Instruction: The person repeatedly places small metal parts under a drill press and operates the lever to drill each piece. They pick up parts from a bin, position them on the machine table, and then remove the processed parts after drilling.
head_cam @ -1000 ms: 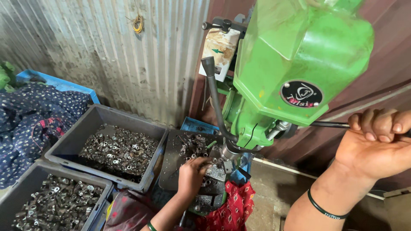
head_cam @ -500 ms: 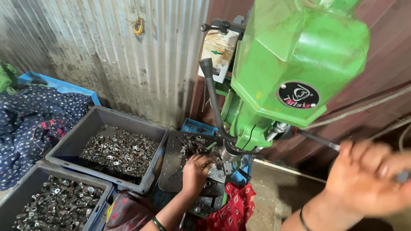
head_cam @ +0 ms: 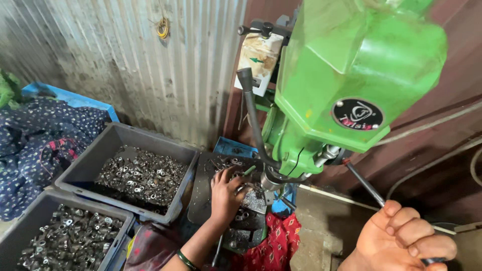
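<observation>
A: What has the right hand got?

B: It is wrapped tight around the end of a thin metal lever. The fingers curl over the top of it, and the lever runs up and away from that grip to the side of the green drill press.

A: And the left hand?

B: It lies palm down on the dark work plate, right under the drill's spindle. The fingertips are bunched around a small metal part, pinching it, though the part itself is mostly hidden by them.

A: What sits close to that grip?

B: Just beyond the fingertips a second lever with a black knob rises past the machine. Loose metal shavings lie on the plate beside the hand. Below the wrist there is a red patterned cloth.

A: Farther out?

B: Out to the left of that hand stand two grey bins full of small metal fittings, one behind the other. Beyond them lies a dark blue dotted cloth, and a corrugated metal wall stands behind everything.
</observation>
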Demonstrator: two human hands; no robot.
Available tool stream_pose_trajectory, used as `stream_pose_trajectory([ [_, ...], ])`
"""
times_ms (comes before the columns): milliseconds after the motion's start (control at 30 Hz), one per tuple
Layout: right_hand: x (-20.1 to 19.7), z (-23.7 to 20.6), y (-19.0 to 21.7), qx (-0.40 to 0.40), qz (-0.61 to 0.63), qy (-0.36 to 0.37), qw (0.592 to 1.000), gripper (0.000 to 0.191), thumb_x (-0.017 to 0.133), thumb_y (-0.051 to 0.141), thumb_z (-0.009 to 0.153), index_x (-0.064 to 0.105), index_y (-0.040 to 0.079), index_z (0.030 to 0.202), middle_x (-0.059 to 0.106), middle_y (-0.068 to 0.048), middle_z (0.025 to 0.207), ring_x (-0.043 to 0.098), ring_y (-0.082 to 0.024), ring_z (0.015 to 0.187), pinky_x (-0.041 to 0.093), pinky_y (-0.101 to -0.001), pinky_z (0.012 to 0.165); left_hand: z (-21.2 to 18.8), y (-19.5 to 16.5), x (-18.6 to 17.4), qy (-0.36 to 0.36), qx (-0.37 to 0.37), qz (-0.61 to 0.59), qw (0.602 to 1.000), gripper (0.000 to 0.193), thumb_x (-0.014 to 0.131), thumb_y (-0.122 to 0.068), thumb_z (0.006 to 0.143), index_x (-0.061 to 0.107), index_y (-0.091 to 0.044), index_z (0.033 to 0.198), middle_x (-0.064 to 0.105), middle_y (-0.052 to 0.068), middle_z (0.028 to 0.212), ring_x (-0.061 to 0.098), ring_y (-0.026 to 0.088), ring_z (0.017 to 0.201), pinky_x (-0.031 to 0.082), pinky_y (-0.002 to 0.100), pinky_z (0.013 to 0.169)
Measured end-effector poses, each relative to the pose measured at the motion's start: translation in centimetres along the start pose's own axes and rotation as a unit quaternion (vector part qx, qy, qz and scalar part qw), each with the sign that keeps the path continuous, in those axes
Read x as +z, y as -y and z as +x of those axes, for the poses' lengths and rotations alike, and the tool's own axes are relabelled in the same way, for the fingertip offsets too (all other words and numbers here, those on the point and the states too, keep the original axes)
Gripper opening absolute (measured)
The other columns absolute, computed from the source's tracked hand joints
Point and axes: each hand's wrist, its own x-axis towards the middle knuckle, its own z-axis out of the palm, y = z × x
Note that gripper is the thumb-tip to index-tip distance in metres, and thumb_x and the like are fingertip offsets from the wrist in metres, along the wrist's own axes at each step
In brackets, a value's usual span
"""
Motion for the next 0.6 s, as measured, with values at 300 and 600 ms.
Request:
stream_pose_trajectory([
  [300, 1.1, 9.7, -0.9, 0.056, 0.061, 0.085, 0.993, 0.052, 0.043, 0.062, 0.104, 0.033, 0.017, 0.08, 0.029, 0.001, 0.059, 0.026, -0.014, 0.057, 0.033, -0.0294, 0.057, 1.4, 0.2, -0.3, 0.047, 0.021, 0.013, 0.999, 0.03, 0.085, -0.028, 0.067, 0.08, -0.019, 0.095, 0.058, 0.009, 0.141, 0.045, 0.037, 0.134, 0.032, 0.053, 0.107],
  [600, 3.0, 17.8, -4.4, 0.201, 0.086, 0.046, 0.975, 0.041, 0.041, 0.037, 0.123, 0.037, 0.013, 0.089, 0.029, 0.004, 0.072, 0.024, -0.011, 0.061, 0.022, -0.0229, 0.06, 0.6, 8.8, -4.3, -0.124, -0.141, 0.021, 0.982, 0.029, 0.076, -0.033, 0.077, 0.078, -0.014, 0.1, 0.065, 0.013, 0.127, 0.055, 0.035, 0.121, 0.042, 0.049, 0.101],
])
